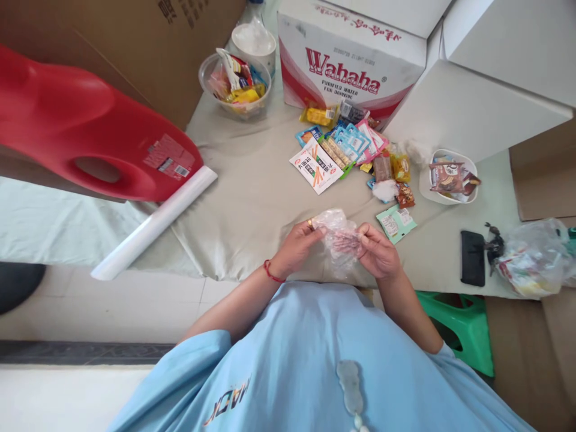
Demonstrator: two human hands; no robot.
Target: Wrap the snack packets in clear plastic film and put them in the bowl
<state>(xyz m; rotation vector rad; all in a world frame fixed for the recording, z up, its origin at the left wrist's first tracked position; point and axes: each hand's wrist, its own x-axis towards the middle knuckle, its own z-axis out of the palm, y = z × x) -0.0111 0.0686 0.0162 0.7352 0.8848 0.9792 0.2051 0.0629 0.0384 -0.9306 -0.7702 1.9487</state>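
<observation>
Between my two hands, close to the table's front edge, is a crumpled clear plastic bag [338, 237]. My left hand [299, 245] has its fingers closed on the bag's left side. A pinch of my right hand [378, 249] grips the right side. Through the film some reddish-pink colour shows, and I cannot tell whether something is inside. Just beyond my right hand lies a mint-green snack packet [396, 223]. A pile of small snack packets lies farther back, with a white packet [316, 166] at its near left.
A tub of snacks [207, 90] and a white cup [272, 51] stand back left. A Wahaba-style water carton [315, 72] is behind the pile. At right are a white snack container [425, 186], a phone [472, 258] and a plastic bag [535, 258]. Left are a red jug [90, 120] and a white roll [155, 223].
</observation>
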